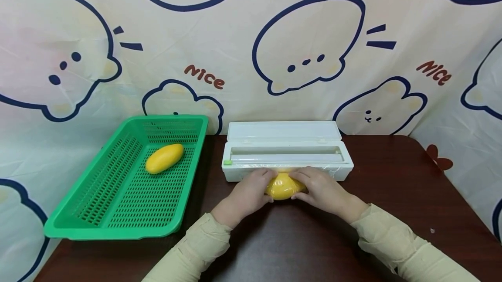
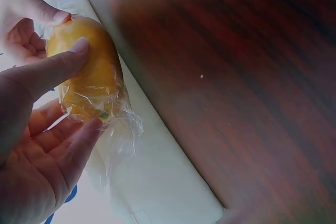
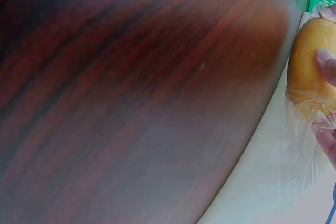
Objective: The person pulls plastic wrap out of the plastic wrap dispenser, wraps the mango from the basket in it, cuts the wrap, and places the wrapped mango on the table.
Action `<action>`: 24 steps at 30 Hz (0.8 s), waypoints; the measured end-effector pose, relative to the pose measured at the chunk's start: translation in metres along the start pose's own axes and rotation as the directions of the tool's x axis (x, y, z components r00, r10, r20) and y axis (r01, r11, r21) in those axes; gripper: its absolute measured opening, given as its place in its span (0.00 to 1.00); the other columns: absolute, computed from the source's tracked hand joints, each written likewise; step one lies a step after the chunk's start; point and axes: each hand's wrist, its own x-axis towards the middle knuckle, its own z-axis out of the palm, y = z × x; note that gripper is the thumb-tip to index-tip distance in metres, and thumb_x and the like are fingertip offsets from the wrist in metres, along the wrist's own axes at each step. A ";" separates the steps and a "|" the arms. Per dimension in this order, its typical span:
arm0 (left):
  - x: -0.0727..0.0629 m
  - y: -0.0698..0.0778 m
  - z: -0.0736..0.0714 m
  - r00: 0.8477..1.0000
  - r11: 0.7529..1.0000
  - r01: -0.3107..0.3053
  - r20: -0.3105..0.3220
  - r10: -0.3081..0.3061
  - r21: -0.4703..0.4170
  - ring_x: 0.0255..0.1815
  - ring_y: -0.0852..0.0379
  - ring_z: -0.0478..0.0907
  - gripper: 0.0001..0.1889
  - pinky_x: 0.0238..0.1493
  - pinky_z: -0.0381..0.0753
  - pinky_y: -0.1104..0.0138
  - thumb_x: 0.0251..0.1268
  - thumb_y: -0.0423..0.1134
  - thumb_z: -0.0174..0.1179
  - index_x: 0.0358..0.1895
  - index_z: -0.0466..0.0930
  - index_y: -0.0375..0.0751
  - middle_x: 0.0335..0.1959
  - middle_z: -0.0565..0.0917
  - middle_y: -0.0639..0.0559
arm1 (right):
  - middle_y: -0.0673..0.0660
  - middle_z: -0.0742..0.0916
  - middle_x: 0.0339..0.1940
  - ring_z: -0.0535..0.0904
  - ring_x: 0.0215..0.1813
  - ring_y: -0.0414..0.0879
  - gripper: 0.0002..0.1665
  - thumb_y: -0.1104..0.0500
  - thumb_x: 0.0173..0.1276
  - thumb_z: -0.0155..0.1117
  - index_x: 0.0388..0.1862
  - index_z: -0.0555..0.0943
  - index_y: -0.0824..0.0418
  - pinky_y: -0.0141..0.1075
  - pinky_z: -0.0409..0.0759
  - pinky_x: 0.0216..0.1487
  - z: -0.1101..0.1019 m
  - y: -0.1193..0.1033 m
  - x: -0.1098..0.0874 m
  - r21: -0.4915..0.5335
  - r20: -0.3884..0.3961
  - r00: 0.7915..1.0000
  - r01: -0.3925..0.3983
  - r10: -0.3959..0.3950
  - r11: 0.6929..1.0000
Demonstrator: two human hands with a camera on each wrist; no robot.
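A yellow mango [image 1: 281,187] is held between both hands just in front of a white cling film dispenser [image 1: 288,173]. Clear cling film [image 2: 100,103] lies over the mango and gathers in creases at its ends. The left hand [image 1: 251,192] grips the mango's left end, its thumb [image 2: 68,64] across the skin. At the other end the right hand [image 1: 322,190] pinches the fruit and film. In the right wrist view only some fingers of the right hand [image 3: 328,69] show. Film also stretches down the dispenser's front wall.
On the left stands a green plastic basket [image 1: 113,232] with a second mango [image 1: 164,158] lying in it. The dispenser's lid [image 1: 284,131] is raised, and a film roll [image 1: 288,158] shows inside. Behind the dark wooden table [image 1: 392,177] hangs a printed curtain [image 1: 235,46].
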 end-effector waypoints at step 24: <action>0.002 0.003 0.001 0.996 0.998 0.030 0.076 -0.035 0.059 0.56 0.48 0.79 0.37 0.58 0.79 0.60 0.51 0.43 0.81 0.63 0.75 0.32 0.59 0.79 0.41 | 0.61 0.85 0.54 0.83 0.55 0.54 0.32 0.53 0.61 0.80 0.58 0.81 0.70 0.47 0.81 0.57 -0.003 0.002 0.005 -0.017 0.116 0.993 -0.011 0.013 1.000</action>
